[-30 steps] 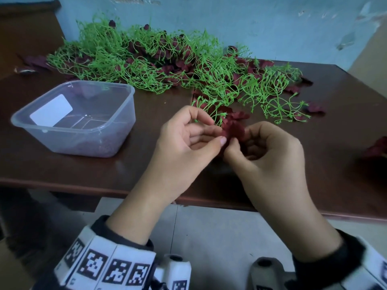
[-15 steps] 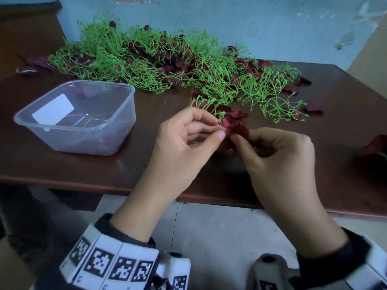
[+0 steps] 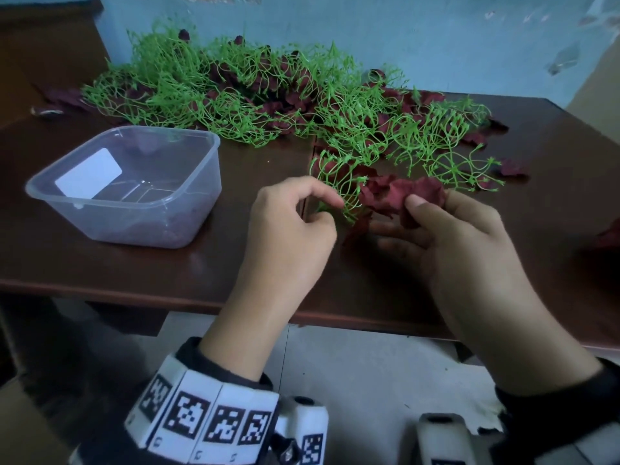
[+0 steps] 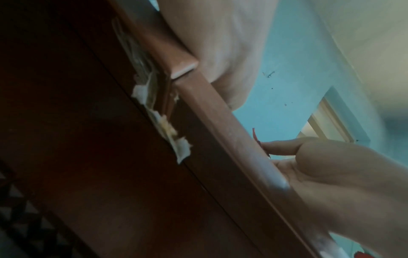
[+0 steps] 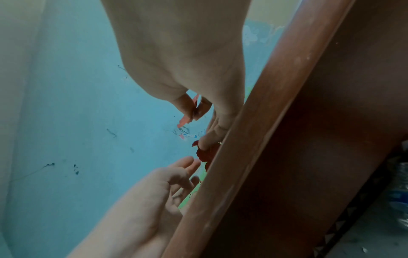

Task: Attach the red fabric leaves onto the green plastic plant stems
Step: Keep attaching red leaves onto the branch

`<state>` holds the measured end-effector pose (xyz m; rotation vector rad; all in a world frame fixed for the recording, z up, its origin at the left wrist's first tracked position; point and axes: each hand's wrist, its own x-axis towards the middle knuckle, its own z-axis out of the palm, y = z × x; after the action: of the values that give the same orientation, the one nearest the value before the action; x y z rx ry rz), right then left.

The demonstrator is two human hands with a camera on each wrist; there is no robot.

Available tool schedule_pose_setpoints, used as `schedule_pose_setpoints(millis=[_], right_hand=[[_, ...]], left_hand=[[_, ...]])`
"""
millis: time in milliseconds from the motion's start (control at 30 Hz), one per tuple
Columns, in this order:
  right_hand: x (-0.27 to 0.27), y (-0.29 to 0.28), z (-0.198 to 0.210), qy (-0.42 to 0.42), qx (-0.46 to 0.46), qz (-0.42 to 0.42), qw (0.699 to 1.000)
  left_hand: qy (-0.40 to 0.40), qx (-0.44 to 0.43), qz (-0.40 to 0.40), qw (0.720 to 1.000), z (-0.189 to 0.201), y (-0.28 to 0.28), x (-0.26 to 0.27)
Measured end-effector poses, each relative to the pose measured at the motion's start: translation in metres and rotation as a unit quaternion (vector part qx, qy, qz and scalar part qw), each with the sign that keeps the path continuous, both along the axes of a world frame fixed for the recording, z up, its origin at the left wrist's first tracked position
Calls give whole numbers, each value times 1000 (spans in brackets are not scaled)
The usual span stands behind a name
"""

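Note:
A green plastic stem (image 3: 349, 193) with red fabric leaves (image 3: 402, 193) on it lies at the near end of the pile on the brown table (image 3: 268, 263). My left hand (image 3: 330, 209) pinches the stem's near end between thumb and curled fingers. To its right, my right hand (image 3: 407, 213) grips a bunch of red leaves, thumb on top. In the right wrist view the right hand's fingertips (image 5: 204, 142) press a red leaf (image 5: 206, 153) by the table edge, and the left hand (image 5: 187, 172) sits below it.
A clear plastic tub (image 3: 151, 216) stands at the left of the table. A long pile of green stems and dark red leaves (image 3: 268, 95) runs along the blue wall. Loose leaves (image 3: 513, 167) lie at the right. The table's front edge (image 3: 167, 293) is near my wrists.
My hands, which pinched the leaf together, have drawn apart. The left has gone left onto the green stem; the right has moved right with the red leaves.

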<state>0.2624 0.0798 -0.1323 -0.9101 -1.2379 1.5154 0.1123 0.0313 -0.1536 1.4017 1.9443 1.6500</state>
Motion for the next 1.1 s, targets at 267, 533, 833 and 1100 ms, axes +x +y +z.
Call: schedule_pose_setpoints(millis=[267,533,833,1100], right_hand=[[-1,4,3,56,-69,-16,996],[-2,6,4,87,-108,-37,990],[-2,10,-4,45,-52,-52,996],[1,9,-5,18,-19,-60,998]], left_hand=[[136,9,13,991,5,6,5],[195,-80,-35,977,1,19,0],[95,0,-3,995,-8,20,-8],[61,48,27,997,-6,20,-7]])
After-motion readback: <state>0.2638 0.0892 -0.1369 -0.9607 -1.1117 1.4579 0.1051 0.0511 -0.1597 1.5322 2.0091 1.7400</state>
